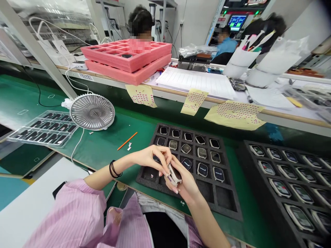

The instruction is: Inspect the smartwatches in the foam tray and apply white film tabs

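Watch (174, 175): pale case, dark face; held tilted between the two hands, above the front part of the near tray (232, 214).
Left hand (157, 158): thumb and fingers drawn narrow at the watch's left side; whether they grip the case or a small piece there cannot be told.
Right hand (186, 184): curled about the watch, fingers closed on its case.
Bands (115, 170): black, around the left wrist.
Sleeve (68, 217): pink, striped, bunched at the left elbow.
Near tray: dark foam with square cells; other watches (201, 152) lie face up in the rear rows, some askew; part of the third row is hidden by the hands.
Far-right tray (276, 206): dark foam, rows of watches, cut off by the picture's edge.
Bench (122, 120): green top, bearing both foam trays.
Stick (127, 141): orange, lying left of the near tray, with white scraps (129, 146) just beside it.
Fan (92, 112): round, pale grey, near the clear tray (15, 136), which holds black parts (45, 133).
Shelf (165, 90): behind the bench; yellow notes (234, 113) hang from its front edge.
Pink trays (108, 59): two, stacked on the shelf, left of the papers (193, 81).
Cup (239, 60): white, holding pens, at the papers' right.
Co-worker (141, 19): beyond the pink trays, partly hidden by them.
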